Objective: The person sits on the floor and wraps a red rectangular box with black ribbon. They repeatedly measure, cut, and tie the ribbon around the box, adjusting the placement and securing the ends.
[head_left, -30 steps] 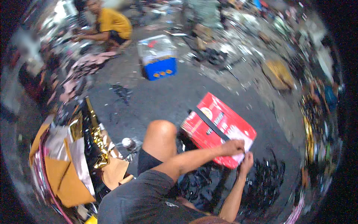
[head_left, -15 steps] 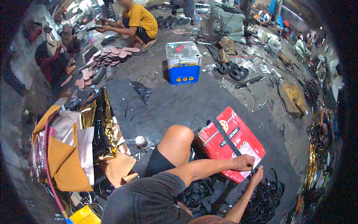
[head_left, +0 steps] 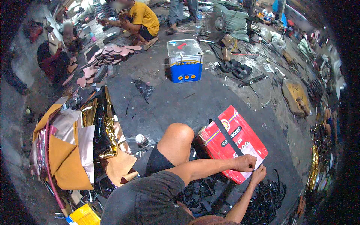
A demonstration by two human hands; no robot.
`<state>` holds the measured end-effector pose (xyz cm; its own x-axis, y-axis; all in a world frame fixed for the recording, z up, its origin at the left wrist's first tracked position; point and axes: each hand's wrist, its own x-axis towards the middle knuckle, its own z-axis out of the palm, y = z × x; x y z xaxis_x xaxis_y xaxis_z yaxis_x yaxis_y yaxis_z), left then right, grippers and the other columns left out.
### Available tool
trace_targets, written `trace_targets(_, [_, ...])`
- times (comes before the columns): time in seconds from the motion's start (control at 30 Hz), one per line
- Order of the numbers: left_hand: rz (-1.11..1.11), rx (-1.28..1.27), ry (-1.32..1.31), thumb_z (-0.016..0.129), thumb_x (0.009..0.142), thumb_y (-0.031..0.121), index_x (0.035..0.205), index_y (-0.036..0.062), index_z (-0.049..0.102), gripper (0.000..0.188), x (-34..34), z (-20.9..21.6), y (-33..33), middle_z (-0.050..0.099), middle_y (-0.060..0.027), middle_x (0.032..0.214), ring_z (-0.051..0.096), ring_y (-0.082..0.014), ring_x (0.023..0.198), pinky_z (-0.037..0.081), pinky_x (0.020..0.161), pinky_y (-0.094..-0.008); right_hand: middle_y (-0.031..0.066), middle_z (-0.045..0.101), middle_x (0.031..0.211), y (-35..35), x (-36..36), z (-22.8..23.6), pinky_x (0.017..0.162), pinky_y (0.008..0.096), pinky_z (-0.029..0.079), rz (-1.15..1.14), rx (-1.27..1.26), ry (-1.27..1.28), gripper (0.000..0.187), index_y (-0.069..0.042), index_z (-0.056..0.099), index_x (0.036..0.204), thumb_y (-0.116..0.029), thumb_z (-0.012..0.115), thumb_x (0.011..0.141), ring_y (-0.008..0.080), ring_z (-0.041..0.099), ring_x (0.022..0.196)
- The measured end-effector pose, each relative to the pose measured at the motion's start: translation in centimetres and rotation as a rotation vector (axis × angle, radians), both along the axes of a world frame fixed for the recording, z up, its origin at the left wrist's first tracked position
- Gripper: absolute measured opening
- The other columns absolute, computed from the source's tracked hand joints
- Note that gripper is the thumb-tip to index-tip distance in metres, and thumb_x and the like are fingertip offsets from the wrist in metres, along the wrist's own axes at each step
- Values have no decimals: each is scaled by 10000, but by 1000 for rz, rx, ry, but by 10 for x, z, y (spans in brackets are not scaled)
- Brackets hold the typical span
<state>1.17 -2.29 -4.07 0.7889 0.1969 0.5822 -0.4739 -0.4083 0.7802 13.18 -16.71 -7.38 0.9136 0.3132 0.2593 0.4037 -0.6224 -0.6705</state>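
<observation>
A red box (head_left: 213,144) with a black strap (head_left: 225,133) around it lies tilted to the right of my bent knee. My left hand (head_left: 245,163) is closed above the box's near right corner, next to a pale patch (head_left: 257,152) on its top. Just beyond that edge my right hand (head_left: 258,174) is closed too, its fingertips almost meeting the left ones. Whatever small thing the fingers pinch is hidden between them. Beneath my forearms lie heaps of black strips (head_left: 264,202) and black looped pieces (head_left: 197,191).
A blue and white square can (head_left: 185,69) stands ahead. Tan and metallic sheets (head_left: 69,161) are piled at the left, near a small whitish round thing (head_left: 140,139). Pink sole-shaped pieces (head_left: 108,56) lie farther off. A person in yellow (head_left: 144,20) squats behind; a wooden block (head_left: 294,99) lies right.
My right hand has risen slightly and the dark bit seen between my hands is now covered. Someone's legs have come nearer at the back, and the squatting person's arms have lifted.
</observation>
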Motion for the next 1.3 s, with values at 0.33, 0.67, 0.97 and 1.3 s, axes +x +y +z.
trace_targets(0.33, [-41,23,-39,703,735,36,733,15,640,66,-1,-2,6,551,-100,746,597,-270,687,495,622,-398,229,618,719,-13,-5,-49,648,466,418,-69,142,32,407,68,632,830,-298,564,996,338,526,632])
trace_targets(0.67, [0,22,22,685,717,24,720,10,682,15,-5,2,2,596,-89,745,625,-240,681,508,623,-367,234,667,782,-37,-1,-104,701,475,457,-220,26,125,368,46,653,828,-290,606,969,365,614,707])
trace_targets(0.97, [1,53,20,695,754,60,736,13,675,55,-6,-1,8,602,-106,752,636,-266,699,513,650,-377,300,664,900,-75,-12,-128,799,528,481,-312,-228,223,303,51,638,924,-241,566,958,464,653,930])
trace_targets(1.3, [30,27,99,713,774,57,809,30,715,44,-4,-13,17,647,-97,799,661,-256,734,539,680,-351,141,642,873,-5,-25,33,743,407,530,131,467,295,270,-13,620,1035,-260,513,1009,258,691,863])
